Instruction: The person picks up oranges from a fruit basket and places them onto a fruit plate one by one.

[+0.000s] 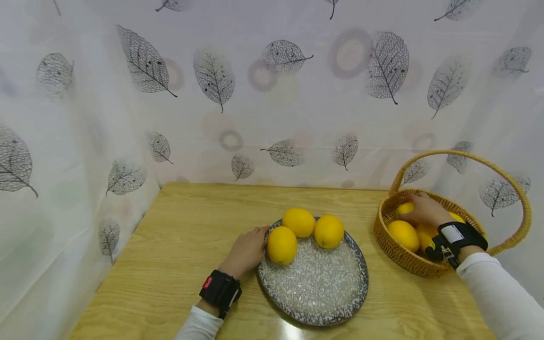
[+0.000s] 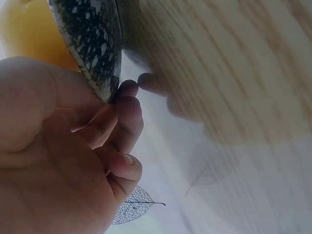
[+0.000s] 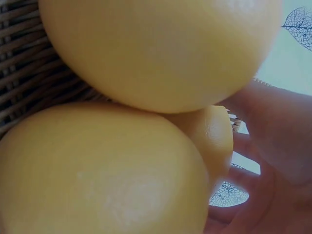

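A person in white sleeves works at a pale wooden worktop (image 1: 204, 212), with a leaf-printed curtain (image 1: 272, 108) behind it. Near the middle sits a round, speckled grey plate (image 1: 312, 278) with a dark rim. Three yellow-orange fruits already rest on it, grouped along its far left part: a left orange (image 1: 282, 245), a rear orange (image 1: 299, 222) and a right orange (image 1: 329, 231); the near part of the plate is bare. The left hand (image 1: 248, 250) pinches the plate's left edge, its fingers bent beneath the rim as the left wrist view shows. To the right, well apart from the plate, stands a wicker basket (image 1: 395, 253) with a tall arched handle (image 1: 459, 152). The right hand (image 1: 427, 211) reaches inside it, fingers curved round a held orange (image 1: 405, 209) at the basket's far left side. At least three more fruits lie in the basket: a front orange (image 1: 403, 235), a middle orange (image 1: 426, 233) partly hidden by the wrist, and a far orange (image 1: 457, 217) beyond the arm; whether others lie underneath cannot be told. The work looks about midway, judging by the split between the two containers: three fruits are on the plate, a fourth is in the fingers but not yet out of the basket, and the rest are not yet taken up
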`<state>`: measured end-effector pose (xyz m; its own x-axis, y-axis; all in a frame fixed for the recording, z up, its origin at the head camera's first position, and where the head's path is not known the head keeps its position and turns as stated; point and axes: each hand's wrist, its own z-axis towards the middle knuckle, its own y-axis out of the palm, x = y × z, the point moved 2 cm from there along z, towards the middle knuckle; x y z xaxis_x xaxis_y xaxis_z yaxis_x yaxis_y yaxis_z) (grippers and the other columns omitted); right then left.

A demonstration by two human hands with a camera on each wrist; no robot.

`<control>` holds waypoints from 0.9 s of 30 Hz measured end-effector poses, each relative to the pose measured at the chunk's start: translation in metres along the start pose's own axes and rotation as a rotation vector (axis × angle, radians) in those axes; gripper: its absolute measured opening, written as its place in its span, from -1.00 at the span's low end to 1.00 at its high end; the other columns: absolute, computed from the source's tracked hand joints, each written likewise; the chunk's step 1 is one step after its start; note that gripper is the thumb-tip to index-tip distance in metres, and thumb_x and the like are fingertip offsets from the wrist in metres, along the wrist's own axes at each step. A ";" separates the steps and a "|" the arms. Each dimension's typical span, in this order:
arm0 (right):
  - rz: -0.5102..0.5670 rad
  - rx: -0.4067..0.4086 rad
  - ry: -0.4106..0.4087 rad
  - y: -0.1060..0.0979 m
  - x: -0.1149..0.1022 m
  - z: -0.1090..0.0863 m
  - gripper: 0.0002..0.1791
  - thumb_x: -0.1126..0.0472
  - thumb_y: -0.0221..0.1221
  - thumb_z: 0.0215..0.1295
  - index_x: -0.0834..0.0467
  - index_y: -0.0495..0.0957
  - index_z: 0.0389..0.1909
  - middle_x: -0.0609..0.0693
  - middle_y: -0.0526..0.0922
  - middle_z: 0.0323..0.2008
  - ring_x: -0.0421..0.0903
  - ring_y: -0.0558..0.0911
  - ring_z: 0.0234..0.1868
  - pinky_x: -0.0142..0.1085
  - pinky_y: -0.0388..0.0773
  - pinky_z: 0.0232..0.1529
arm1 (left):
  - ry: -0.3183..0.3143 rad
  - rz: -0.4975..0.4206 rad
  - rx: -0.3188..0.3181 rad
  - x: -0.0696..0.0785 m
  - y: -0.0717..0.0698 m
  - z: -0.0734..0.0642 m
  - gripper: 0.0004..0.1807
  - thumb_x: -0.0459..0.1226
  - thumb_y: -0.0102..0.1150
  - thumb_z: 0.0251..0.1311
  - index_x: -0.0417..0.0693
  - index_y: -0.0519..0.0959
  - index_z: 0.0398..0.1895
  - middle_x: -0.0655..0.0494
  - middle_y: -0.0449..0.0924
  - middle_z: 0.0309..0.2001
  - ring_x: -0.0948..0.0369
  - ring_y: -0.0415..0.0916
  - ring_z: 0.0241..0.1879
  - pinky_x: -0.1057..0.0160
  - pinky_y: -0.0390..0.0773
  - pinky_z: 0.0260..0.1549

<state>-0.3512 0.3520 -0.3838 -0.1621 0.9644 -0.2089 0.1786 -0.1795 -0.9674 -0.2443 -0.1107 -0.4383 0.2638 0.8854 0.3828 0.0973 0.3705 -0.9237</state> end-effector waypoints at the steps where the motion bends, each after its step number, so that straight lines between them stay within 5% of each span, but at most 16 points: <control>1: 0.003 0.002 -0.002 0.001 -0.001 -0.001 -0.12 -0.10 0.25 0.13 0.53 0.32 0.24 0.68 0.26 0.17 0.53 0.38 0.06 0.43 0.37 0.03 | -0.001 -0.003 -0.001 0.000 0.000 0.000 -0.52 -0.32 0.00 0.36 -0.24 0.38 0.33 -0.23 0.56 0.19 -0.11 0.50 0.13 -0.20 0.51 0.12; 27: -0.010 0.071 -0.028 -0.017 -0.034 -0.012 -0.23 0.00 0.23 0.12 0.43 0.36 0.25 0.63 0.29 0.19 0.53 0.35 0.09 0.42 0.40 -0.01 | -0.006 0.012 -0.013 -0.001 0.000 0.003 -0.51 -0.29 -0.01 0.37 -0.21 0.37 0.35 -0.21 0.55 0.20 -0.09 0.49 0.14 -0.19 0.52 0.13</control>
<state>-0.3371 0.3248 -0.3591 -0.1904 0.9606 -0.2023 0.1075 -0.1844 -0.9770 -0.2473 -0.1106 -0.4381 0.2589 0.8917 0.3714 0.1065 0.3558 -0.9285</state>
